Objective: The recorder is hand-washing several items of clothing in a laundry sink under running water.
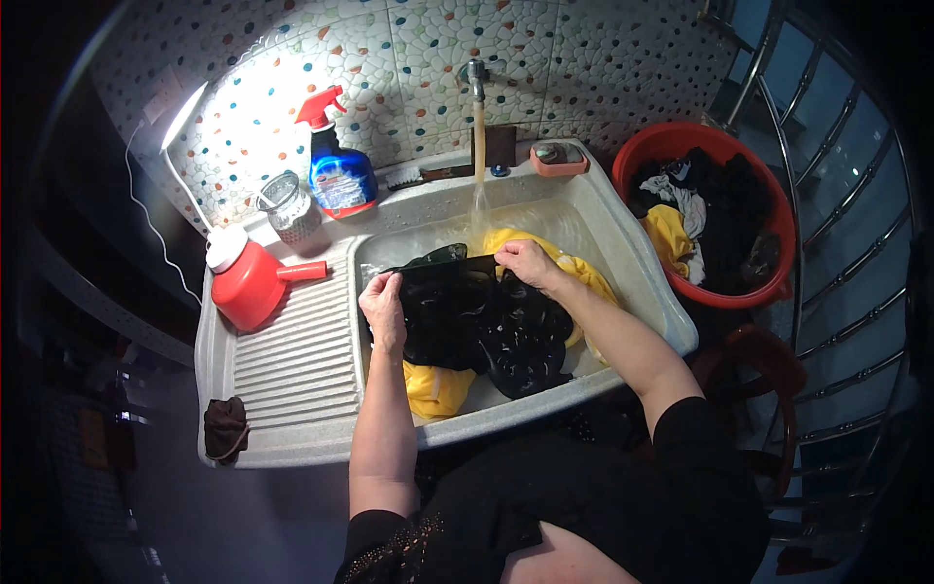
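Note:
A wet black garment [467,314] is stretched by its upper edge between my two hands over the basin of a laundry sink [511,412]. My left hand [384,309] pinches one end of that edge, and my right hand [531,263] pinches it farther right. Beneath and behind the black cloth lies yellow fabric [438,390], partly hidden by it. Water pours from a wall tap [476,77] into the basin just beyond my hands, close to the yellow fabric.
Left of the basin, a ribbed washboard [292,365] carries a red dipper [248,292] and a dark brown cloth [226,429]. A blue spray bottle [341,175], a glass jar [290,212], a brush [430,174] and a soap dish [558,159] line the back. A red tub [784,241] of clothes stands right.

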Tool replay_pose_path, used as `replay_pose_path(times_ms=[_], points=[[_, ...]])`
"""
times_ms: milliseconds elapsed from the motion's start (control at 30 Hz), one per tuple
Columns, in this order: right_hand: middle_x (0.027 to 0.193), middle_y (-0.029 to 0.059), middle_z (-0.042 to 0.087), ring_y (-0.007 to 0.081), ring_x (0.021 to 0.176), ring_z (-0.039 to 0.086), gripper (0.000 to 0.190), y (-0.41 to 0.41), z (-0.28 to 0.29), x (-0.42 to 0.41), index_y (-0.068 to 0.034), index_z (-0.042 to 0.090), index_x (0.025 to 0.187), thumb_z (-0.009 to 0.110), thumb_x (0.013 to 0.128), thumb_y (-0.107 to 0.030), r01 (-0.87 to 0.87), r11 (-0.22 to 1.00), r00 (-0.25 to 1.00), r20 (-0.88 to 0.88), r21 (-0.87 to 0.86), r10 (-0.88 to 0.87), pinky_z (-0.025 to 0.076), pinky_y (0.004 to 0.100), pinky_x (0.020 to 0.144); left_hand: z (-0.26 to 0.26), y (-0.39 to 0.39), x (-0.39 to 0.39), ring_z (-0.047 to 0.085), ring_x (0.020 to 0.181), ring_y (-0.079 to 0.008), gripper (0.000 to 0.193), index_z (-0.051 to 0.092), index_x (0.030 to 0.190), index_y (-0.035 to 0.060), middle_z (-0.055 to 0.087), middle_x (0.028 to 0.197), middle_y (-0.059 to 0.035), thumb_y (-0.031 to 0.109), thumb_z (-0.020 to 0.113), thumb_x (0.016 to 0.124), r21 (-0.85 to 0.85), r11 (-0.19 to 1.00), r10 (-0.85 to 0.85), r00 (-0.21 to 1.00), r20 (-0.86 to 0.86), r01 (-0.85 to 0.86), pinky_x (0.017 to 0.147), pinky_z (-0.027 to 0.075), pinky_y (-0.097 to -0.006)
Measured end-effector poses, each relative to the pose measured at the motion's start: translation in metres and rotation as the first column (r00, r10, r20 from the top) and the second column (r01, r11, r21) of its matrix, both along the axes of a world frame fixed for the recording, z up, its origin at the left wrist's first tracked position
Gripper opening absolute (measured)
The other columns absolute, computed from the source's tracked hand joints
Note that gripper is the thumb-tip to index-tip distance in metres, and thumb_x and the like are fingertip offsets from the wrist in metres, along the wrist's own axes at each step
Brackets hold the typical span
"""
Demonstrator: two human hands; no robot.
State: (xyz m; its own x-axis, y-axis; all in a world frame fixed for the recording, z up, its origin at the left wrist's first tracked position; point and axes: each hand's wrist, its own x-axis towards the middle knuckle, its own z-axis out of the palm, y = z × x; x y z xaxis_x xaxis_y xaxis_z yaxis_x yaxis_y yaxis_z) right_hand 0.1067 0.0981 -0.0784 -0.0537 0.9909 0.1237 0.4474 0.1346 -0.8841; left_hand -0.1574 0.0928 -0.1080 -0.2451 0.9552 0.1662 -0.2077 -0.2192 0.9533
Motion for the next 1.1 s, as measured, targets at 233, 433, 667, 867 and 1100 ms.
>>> replay_pose_path(times_ms=[233, 433, 667, 867, 1100], points=[[0.076, 0.0043, 0.059, 0.0133, 0.063, 0.06, 0.015, -0.006, 0.02, -0.031, -0.006, 0.058, 0.086, 0.052, 0.085, -0.019, -0.2, 0.902, 0.901, -0.433, -0.383, 0.016, 0.049, 0.0236, 0.053, 0.015, -0.005, -0.011, 0.05, 0.071, -0.0073, 0.025, 0.057, 0.096, -0.0015, 0.057, 0.081, -0.0024, 0.009, 0.061, 0.075, -0.178, 0.978, -0.116, 0.993, -0.019, 0.111, 0.064, 0.04, -0.0201], [0.084, 0.007, 0.062, 0.0173, 0.073, 0.063, 0.018, -0.008, 0.035, -0.085, -0.002, 0.06, 0.093, 0.052, 0.086, -0.016, -0.537, 0.837, 0.763, -0.486, -0.106, 0.427, 0.051, 0.0289, 0.066, 0.036, -0.023, 0.006, 0.052, 0.08, -0.0088, 0.023, 0.06, 0.099, 0.001, 0.059, 0.09, -0.0043, 0.009, 0.059, 0.078, -0.325, 0.732, -0.676, 0.694, -0.247, 0.598, 0.07, 0.041, -0.0221], [0.087, 0.017, 0.063, 0.0312, 0.084, 0.061, 0.022, 0.016, 0.023, -0.047, -0.005, 0.064, 0.088, 0.051, 0.076, -0.018, -0.284, 0.958, 0.891, 0.357, -0.043, 0.28, 0.047, 0.0379, 0.074, 0.021, -0.003, -0.027, 0.057, 0.066, -0.0231, 0.008, 0.056, 0.07, 0.0032, 0.058, 0.074, -0.01, 0.009, 0.05, 0.07, -0.346, 0.857, -0.153, 0.83, 0.536, 0.381, 0.061, 0.049, -0.0366], [0.096, 0.0209, 0.061, 0.0345, 0.094, 0.057, 0.026, -0.019, -0.03, -0.012, -0.003, 0.06, 0.096, 0.051, 0.076, -0.016, -0.233, 0.943, 0.716, 0.615, -0.238, 0.332, 0.045, 0.0428, 0.079, -0.007, 0.02, -0.074, 0.046, 0.054, -0.0158, 0.013, 0.053, 0.064, 0.0025, 0.049, 0.061, -0.0047, 0.013, 0.05, 0.071, -0.382, 0.907, 0.347, 0.83, 0.436, -0.179, 0.051, 0.041, -0.0294], [0.094, 0.0164, 0.062, 0.0335, 0.089, 0.058, 0.028, -0.087, -0.012, 0.008, -0.007, 0.059, 0.099, 0.056, 0.076, -0.023, -0.495, 0.742, 0.431, 0.614, -0.451, 0.661, 0.046, 0.0419, 0.076, 0.017, 0.002, -0.049, 0.055, 0.063, -0.0293, 0.043, 0.056, 0.079, -0.0125, 0.058, 0.07, -0.0225, 0.03, 0.053, 0.071, -0.371, 0.882, 0.011, 0.798, -0.602, -0.292, 0.062, 0.043, -0.0389]])
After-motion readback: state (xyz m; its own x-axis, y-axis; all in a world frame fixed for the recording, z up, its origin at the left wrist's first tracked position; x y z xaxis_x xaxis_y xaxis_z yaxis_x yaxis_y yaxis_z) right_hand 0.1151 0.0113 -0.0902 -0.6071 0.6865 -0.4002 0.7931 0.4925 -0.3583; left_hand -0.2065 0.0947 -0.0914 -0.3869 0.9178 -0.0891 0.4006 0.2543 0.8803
